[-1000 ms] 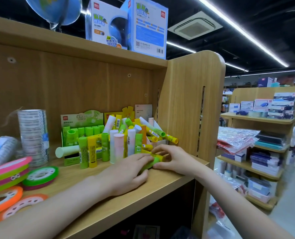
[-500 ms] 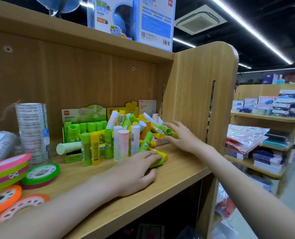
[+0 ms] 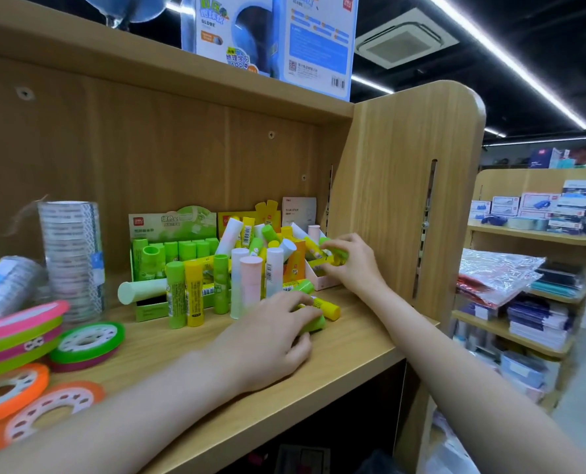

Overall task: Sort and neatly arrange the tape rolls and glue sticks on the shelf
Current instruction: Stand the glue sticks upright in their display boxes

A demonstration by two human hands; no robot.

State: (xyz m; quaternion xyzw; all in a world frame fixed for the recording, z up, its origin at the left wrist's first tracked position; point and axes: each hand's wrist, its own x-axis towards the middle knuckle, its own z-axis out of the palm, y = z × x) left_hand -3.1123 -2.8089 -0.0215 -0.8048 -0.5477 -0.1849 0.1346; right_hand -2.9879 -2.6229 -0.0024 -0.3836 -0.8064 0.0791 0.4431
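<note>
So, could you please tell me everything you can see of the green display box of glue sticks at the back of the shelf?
The green display box looks like printed cardboard, with a raised back card bearing a red logo and pale green artwork. It stands upright against the shelf's back panel, left of a yellow box. Green-capped glue sticks stand in rows inside. A pale stick lies across its low front edge, and loose upright sticks hide part of that front. Neither hand touches it.

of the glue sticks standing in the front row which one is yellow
The yellow glue stick, second from the left in the row, between two green ones; the sticks further right are pale white and pink.
</note>
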